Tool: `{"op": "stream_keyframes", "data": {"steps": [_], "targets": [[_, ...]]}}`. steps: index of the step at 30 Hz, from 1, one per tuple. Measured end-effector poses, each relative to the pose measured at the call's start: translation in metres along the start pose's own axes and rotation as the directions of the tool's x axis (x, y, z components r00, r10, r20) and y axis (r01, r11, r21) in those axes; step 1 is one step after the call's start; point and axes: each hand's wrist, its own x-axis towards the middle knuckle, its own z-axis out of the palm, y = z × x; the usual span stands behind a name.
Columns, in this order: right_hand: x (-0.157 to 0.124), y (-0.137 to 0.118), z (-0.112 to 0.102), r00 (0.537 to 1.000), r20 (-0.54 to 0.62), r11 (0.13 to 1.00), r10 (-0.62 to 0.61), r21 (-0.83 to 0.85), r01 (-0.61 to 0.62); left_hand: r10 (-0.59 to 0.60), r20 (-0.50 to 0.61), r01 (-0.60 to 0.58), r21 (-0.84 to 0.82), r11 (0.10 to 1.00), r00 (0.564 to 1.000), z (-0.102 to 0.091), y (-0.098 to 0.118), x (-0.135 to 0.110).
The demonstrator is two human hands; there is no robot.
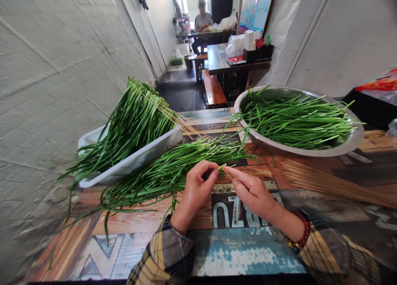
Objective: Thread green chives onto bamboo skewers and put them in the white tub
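Note:
My left hand [198, 184] is closed in a pinch on the cut ends of a loose bundle of green chives [161, 171] that lies across the table and fans out to the left. My right hand [249, 190] meets it from the right, thumb and forefinger pinched on a thin bamboo skewer [227, 174] at the chive ends. A pile of bare bamboo skewers [331, 184] lies on the table just right of my right hand.
A white tray [136, 159] at the left holds skewered chives, sticks pointing right. A large steel bowl [350, 144] of loose chives stands at the back right. The wall runs along the left. Behind are wooden tables, a bench and a seated person [202, 18].

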Motion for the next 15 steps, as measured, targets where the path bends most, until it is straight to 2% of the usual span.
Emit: {"op": "stream_keyframes", "data": {"steps": [7, 15], "targets": [[-0.0016, -0.0026, -0.0001, 0.999, 0.042, 1.0, -0.006, -0.007, 0.006, 0.047, -0.001, -0.046, 0.034, 0.998, 0.999, -0.0018, 0.0018, -0.0007], [-0.0039, -0.0018, -0.0016, 0.997, 0.057, 0.999, 0.044, 0.007, -0.045, 0.067, 0.0, -0.067, 0.043, 0.997, 0.998, -0.0008, 0.0059, -0.0015]]}}
